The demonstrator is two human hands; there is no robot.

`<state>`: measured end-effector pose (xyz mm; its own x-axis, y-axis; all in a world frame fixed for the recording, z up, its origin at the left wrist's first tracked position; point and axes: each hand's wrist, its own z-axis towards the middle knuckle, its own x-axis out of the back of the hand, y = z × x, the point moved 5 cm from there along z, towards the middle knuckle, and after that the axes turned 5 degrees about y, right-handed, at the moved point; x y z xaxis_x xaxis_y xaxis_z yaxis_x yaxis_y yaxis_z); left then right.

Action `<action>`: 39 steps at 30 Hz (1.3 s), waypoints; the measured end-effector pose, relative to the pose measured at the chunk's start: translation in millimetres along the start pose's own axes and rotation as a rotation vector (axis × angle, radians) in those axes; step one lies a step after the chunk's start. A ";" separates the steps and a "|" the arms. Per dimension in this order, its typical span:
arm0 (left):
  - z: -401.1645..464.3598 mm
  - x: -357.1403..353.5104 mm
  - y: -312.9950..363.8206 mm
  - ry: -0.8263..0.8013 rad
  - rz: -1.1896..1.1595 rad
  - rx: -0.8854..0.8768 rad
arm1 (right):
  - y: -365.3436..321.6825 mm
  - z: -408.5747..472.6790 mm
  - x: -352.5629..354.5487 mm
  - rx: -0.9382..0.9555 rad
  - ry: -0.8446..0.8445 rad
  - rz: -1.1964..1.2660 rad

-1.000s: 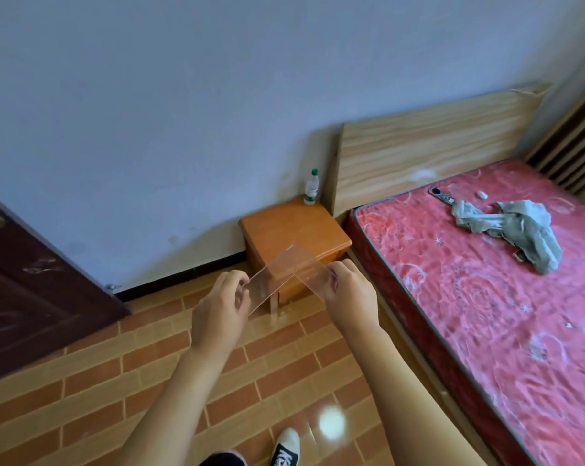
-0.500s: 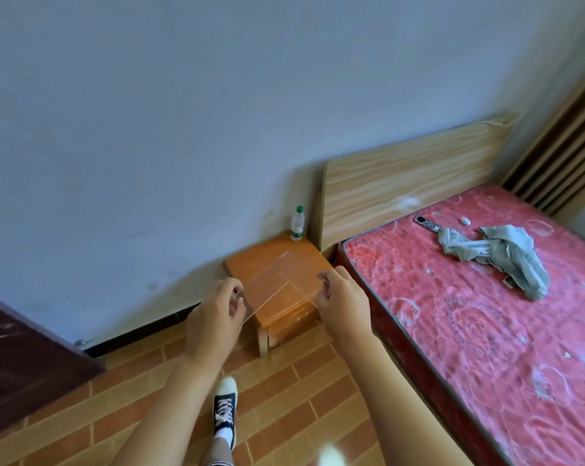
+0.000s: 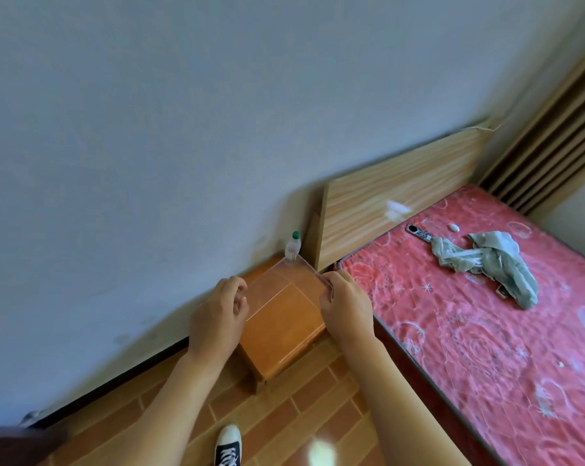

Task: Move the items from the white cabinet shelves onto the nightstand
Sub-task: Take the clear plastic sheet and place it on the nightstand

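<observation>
A clear acrylic stand [image 3: 284, 280] hangs just above the orange wooden nightstand [image 3: 286, 344], held from both sides. My left hand [image 3: 218, 316] pinches its left edge with curled fingers. My right hand [image 3: 346, 307] grips its right edge. A small water bottle with a green cap [image 3: 292, 247] stands at the nightstand's back corner by the wall, just behind the stand. The white cabinet is out of view.
A bed with a red patterned mattress [image 3: 486, 348] and wooden headboard [image 3: 395, 200] lies right of the nightstand. On it are a grey-green cloth [image 3: 489, 260], a remote [image 3: 418, 233] and a small white object [image 3: 454, 227]. Brick-pattern floor and my shoe [image 3: 229, 445] are below.
I have walked closer to the nightstand. Both hands carried the clear stand forward, from in front of the nightstand to over its top.
</observation>
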<state>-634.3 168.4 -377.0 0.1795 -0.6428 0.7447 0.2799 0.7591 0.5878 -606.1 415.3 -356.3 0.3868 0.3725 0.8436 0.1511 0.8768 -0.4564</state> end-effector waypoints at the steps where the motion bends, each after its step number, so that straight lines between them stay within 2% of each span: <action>1: 12.3 -0.9 -9.5 -0.008 -0.001 -0.001 | -5.7 8.9 -7.8 -0.005 -0.001 -0.003; 7: 64.5 -13.3 -49.2 -0.040 -0.043 -0.007 | -25.1 39.8 -40.8 -0.045 -0.026 -0.012; 13: 80.8 -32.1 -73.6 -0.094 -0.097 0.003 | -31.0 59.6 -57.2 -0.064 -0.062 -0.063; 21: 104.7 -43.4 -83.1 -0.104 -0.087 0.021 | -29.1 80.7 -71.9 -0.073 -0.077 -0.066; 31: 137.5 -73.8 -69.7 -0.124 -0.032 0.024 | 4.1 116.5 -90.6 -0.091 -0.095 0.013; 39: 166.5 -127.9 -69.1 -0.212 0.030 0.069 | 57.8 150.0 -123.5 -0.129 -0.153 0.080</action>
<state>-833.7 215.3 -460.2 -0.0176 -0.5896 0.8075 0.2112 0.7872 0.5794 -781.7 465.6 -444.5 0.2614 0.4897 0.8318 0.2443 0.8001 -0.5478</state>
